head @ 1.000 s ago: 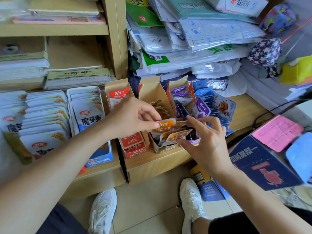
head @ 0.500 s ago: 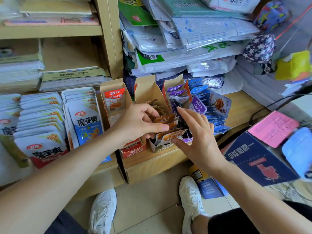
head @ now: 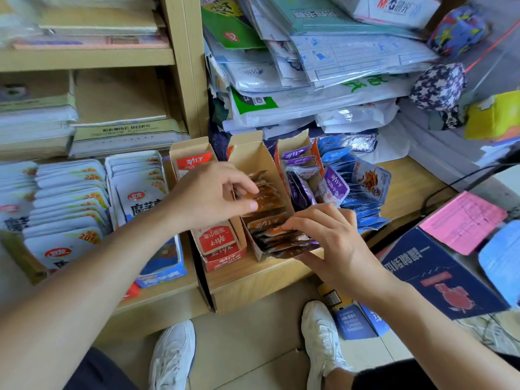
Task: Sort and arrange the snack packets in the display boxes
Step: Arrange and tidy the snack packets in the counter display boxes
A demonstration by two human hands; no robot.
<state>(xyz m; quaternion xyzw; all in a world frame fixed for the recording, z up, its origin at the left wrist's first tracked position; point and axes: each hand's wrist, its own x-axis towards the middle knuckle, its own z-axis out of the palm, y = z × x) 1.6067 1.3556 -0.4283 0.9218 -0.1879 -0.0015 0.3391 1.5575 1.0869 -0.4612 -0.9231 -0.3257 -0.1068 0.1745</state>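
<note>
A narrow cardboard display box [head: 254, 161] on the low wooden shelf holds a row of orange snack packets [head: 264, 202]. My left hand [head: 209, 197] reaches over the box and pinches the top edges of the rear orange packets with thumb and fingers. My right hand [head: 327, 237] is at the box's front right, its fingertips curled on the front orange packets. To the left stands a box of red packets [head: 216, 237]; to the right are purple packets [head: 299, 175] and a fanned stack of blue packets [head: 365, 181].
White and blue snack packs [head: 70, 204] fill boxes at the left. Stacked mailers and paper [head: 323, 80] pile up behind. A dark blue carton [head: 439, 274] with a pink sheet [head: 461, 220] stands at the right. My white shoes [head: 323, 333] are on the tiled floor below.
Both hands have pushed the loose orange packets down into the box, so they now stand in a row. My left hand moved back along the packets; my right hand curled at the front.
</note>
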